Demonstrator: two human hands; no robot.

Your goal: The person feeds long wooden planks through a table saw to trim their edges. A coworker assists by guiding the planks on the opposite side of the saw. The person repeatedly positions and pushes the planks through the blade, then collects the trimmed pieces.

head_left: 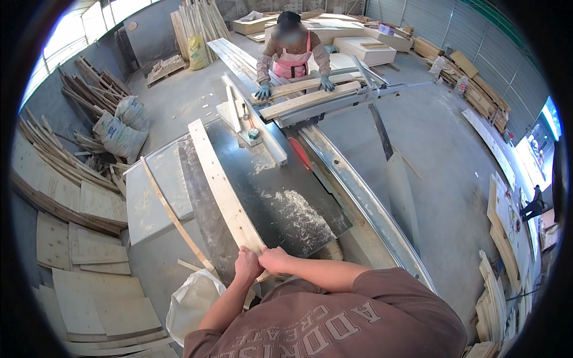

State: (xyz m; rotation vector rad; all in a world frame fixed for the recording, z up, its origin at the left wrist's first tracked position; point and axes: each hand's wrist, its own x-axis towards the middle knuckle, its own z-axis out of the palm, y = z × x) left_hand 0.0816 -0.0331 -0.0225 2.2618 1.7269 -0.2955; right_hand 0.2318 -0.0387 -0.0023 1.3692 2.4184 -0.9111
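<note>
A long pale wooden board (219, 179) lies lengthwise on the dark metal saw table (280, 230), its near end right in front of my body. At that end my left hand (248, 266) is closed on the board's left corner. My right hand (274, 261) is closed at the right corner, close beside the left. The fingers of both hands are partly hidden. To the right of the board, sawdust (301, 210) is strewn over the metal. Farther off, a red blade guard (299, 153) stands by the sliding rail (358, 190).
Across the saw, a person in a pink apron (292, 62) rests gloved hands on boards (310, 100) on the sliding carriage. A thin wooden strip (173, 212) lies at the left, above a white sack (194, 301). A fence (262, 134) carries a green-and-white tape measure (253, 132). Wood stacks line both walls.
</note>
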